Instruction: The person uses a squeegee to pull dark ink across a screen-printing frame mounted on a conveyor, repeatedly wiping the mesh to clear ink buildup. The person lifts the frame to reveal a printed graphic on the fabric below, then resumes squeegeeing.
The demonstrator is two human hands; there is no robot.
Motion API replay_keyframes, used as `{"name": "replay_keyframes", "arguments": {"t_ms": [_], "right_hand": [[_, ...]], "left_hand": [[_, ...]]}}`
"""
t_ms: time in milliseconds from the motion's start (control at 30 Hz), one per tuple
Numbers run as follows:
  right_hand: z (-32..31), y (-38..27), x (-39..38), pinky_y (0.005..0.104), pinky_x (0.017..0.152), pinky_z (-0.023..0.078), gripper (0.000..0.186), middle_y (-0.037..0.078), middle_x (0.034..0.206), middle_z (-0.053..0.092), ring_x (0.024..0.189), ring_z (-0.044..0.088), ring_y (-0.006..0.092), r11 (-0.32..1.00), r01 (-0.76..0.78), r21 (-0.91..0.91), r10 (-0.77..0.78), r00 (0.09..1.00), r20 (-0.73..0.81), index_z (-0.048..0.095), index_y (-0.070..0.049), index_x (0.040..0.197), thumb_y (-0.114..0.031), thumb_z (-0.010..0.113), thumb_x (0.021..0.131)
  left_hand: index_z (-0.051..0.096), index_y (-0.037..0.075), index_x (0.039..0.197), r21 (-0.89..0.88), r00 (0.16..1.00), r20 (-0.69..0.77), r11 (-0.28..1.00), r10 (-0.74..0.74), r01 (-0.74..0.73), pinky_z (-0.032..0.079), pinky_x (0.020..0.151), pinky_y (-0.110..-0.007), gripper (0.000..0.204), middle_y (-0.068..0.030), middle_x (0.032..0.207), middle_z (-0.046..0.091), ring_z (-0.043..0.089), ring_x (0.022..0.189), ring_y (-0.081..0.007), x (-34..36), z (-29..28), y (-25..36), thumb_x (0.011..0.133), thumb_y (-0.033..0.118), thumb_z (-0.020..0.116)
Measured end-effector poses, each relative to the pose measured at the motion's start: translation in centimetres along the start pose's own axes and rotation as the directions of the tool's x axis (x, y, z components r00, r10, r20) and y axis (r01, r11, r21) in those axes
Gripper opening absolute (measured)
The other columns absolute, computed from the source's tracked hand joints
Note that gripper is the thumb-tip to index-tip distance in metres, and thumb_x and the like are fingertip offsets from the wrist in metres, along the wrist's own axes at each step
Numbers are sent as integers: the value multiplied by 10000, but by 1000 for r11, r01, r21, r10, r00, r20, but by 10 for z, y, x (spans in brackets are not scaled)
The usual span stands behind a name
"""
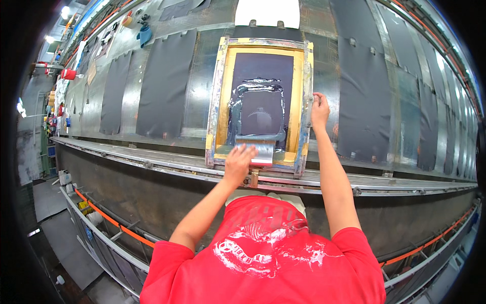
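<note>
A screen printing frame [223, 81] with a yellow-taped inner border lies on the long table in front of me. Dark wet ink [236, 104] rings a rectangular patch on its mesh. At the frame's near end, my left hand [239, 163] is closed on a squeegee [264, 151] with a silvery metal face; the palm hides part of it. My right hand [320, 112] is at the frame's right side, fingers curled in against its outer edge. A dark fabric panel shows through the mesh and past the frame's far end.
Flat dark fabric panels [167, 83] lie left of the frame, and more panels [363, 101] to its right. A metal rail [152, 164] runs along the table's near edge. A white sheet [268, 12] lies beyond the frame. A blue cloth [144, 36] rests far left.
</note>
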State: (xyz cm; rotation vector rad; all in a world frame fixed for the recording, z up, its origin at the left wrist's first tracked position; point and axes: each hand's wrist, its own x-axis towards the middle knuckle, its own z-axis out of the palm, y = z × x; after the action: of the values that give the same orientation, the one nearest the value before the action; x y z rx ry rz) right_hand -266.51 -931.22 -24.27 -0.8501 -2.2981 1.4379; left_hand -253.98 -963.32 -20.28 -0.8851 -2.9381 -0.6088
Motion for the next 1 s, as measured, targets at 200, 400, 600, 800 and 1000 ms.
{"name": "replay_keyframes", "arguments": {"t_ms": [200, 400, 600, 800, 1000], "right_hand": [[-3, 1, 6, 359, 687, 458, 197, 93, 740, 614, 683, 557, 188, 1000, -13, -9, 13, 1000, -6, 669, -67, 1078, -184, 534, 997], [1, -1, -3, 354, 669, 448, 201, 85, 730, 606, 670, 540, 180, 999, -45, 18, 44, 997, 58, 664, -68, 1088, -193, 534, 999], [-3, 13, 10, 357, 688, 458, 184, 89, 753, 624, 680, 555, 189, 994, -90, 69, 87, 996, 35, 667, -77, 1080, -185, 548, 991], [3, 17, 11, 319, 577, 396, 179, 20, 664, 533, 593, 470, 115, 1000, 3, 22, -3, 1000, -28, 680, -86, 1082, -192, 568, 991], [2, 12, 6, 389, 815, 488, 207, 147, 983, 704, 876, 656, 301, 1000, -9, 2, 9, 1000, 25, 672, -85, 1091, -204, 538, 987]], "left_hand": [[731, 154, 1103, -172, 983, 126, 973, -135, 156, 527, 837, -435, 378, -97, 1022, 726, 669, 979, -309, 174, -34, -48, 781, -3, 610], [733, 147, 1066, 9, 997, -81, 1000, -19, 20, 512, 832, -418, 378, -63, 1018, 732, 671, 986, -284, 185, -5, -61, 764, -37, 596], [726, 156, 1036, 14, 989, -122, 997, 83, -81, 494, 849, -378, 371, -22, 1058, 732, 673, 1002, -213, 84, 9, -19, 752, -55, 614], [760, 144, 990, -142, 989, -123, 988, -84, 67, 524, 787, -469, 296, -125, 939, 726, 673, 882, -342, 191, -11, -47, 791, 1, 594], [755, 171, 996, 62, 992, -115, 996, -57, 64, 519, 785, -474, 335, -49, 962, 739, 683, 896, -304, 218, 3, -61, 755, -11, 609]]}}
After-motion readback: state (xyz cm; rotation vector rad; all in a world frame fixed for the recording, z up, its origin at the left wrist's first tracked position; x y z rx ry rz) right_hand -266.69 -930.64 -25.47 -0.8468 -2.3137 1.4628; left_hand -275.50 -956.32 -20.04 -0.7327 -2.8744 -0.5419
